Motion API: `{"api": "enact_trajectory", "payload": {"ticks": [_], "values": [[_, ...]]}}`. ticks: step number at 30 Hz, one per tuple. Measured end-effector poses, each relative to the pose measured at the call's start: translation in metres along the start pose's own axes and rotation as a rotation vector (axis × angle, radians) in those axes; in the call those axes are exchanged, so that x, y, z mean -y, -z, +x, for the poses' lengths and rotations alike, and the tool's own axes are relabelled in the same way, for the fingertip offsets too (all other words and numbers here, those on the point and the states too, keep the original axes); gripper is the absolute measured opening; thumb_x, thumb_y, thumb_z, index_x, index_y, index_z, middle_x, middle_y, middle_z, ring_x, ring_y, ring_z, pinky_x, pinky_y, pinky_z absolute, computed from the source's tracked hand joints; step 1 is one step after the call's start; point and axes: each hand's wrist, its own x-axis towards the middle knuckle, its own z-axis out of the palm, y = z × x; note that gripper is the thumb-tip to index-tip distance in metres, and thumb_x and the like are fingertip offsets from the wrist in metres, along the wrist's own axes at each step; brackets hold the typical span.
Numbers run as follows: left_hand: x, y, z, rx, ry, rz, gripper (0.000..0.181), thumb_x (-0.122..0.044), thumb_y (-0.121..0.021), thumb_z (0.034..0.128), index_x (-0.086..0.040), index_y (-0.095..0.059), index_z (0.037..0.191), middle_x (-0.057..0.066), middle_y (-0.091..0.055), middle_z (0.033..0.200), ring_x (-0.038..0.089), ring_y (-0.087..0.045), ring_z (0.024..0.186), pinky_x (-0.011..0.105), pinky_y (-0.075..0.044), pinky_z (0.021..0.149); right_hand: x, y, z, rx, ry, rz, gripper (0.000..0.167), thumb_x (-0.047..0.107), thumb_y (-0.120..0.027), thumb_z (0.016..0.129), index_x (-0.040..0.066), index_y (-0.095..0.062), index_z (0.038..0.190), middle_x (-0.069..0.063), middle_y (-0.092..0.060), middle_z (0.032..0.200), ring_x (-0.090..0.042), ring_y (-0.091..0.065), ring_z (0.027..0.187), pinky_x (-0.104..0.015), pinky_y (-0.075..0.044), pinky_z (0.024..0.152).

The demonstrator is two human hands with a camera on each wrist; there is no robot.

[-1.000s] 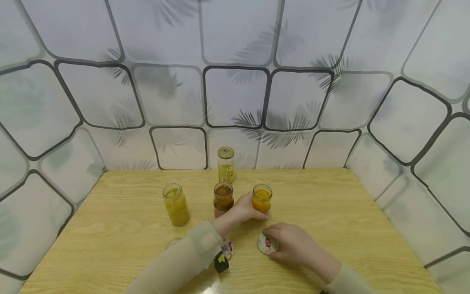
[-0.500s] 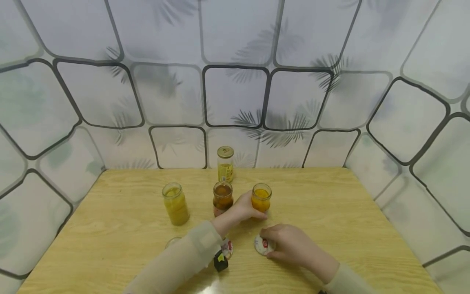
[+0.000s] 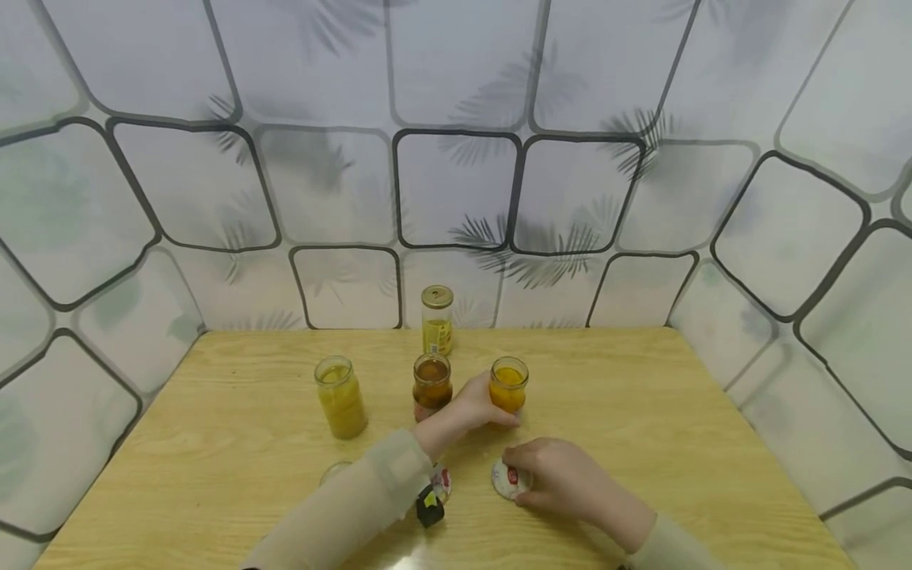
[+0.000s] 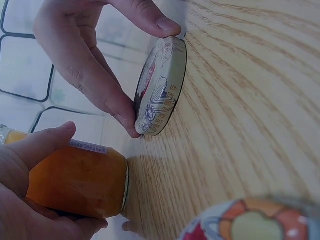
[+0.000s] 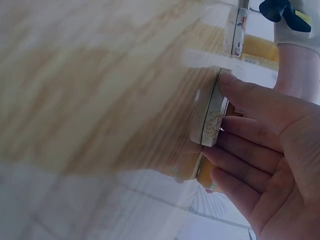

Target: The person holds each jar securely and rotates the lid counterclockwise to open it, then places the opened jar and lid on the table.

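So the left hand (image 3: pixel 476 404) has its thumb and fingers wrapped round the orange jar (image 3: pixel 507 389), which is standing upright and lidless on the table (image 3: pixel 641 396) just right of the brown jar (image 3: pixel 431 388). The right hand (image 3: pixel 566 481) is pinching a lid (image 3: pixel 506 480) by opposite edges, flat on the table just in front of that jar. There's also a second lid (image 3: pixel 442 480) half tucked behind the left sleeve (image 3: pixel 342 507), plus a tall yellow jar (image 3: pixel 341 402) off to the left.
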Motion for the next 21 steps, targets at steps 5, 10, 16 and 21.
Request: {"api": "enact_trajectory", "payload": {"ticks": [5,10,16,21], "values": [[-0.0007,0.0015,-0.0003,0.000,0.003,0.012,0.067,0.007,-0.089,0.0780,0.000,-0.058,0.137,0.019,-0.068,0.134,0.031,-0.063,0.126,0.052,-0.047,0.118,-0.0002,0.0024,0.0023,0.025,0.004,0.015,0.042,0.022,-0.092,0.080,0.010,-0.077,0.117,-0.003,-0.081,0.115,-0.014,-0.076,0.102,-0.034,-0.064,0.088],[0.0003,0.0004,0.0012,0.003,0.004,0.027,0.067,0.006,-0.090,0.0782,0.000,-0.058,0.137,0.019,-0.068,0.134,0.032,-0.063,0.127,0.052,-0.046,0.119,-0.0006,0.0031,0.0039,0.042,0.002,0.006,0.040,0.022,-0.092,0.079,0.011,-0.077,0.115,-0.003,-0.081,0.114,-0.013,-0.076,0.101,-0.034,-0.064,0.088],[-0.0015,0.0002,0.0015,-0.005,0.015,0.045,0.066,0.004,-0.091,0.0778,-0.001,-0.059,0.135,0.018,-0.069,0.133,0.031,-0.063,0.125,0.052,-0.046,0.118,-0.0009,0.0034,0.0049,0.064,-0.022,-0.002,0.039,0.022,-0.093,0.080,0.012,-0.078,0.115,-0.003,-0.082,0.116,-0.015,-0.077,0.102,-0.034,-0.064,0.087],[-0.0024,0.0001,-0.0001,-0.017,0.040,0.037,0.065,0.003,-0.092,0.0775,-0.002,-0.060,0.134,0.016,-0.070,0.131,0.030,-0.063,0.124,0.052,-0.046,0.118,0.0008,0.0051,0.0053,0.077,-0.022,0.002,0.036,0.023,-0.093,0.081,0.014,-0.077,0.113,-0.002,-0.082,0.115,-0.013,-0.076,0.099,-0.032,-0.064,0.084]]}}
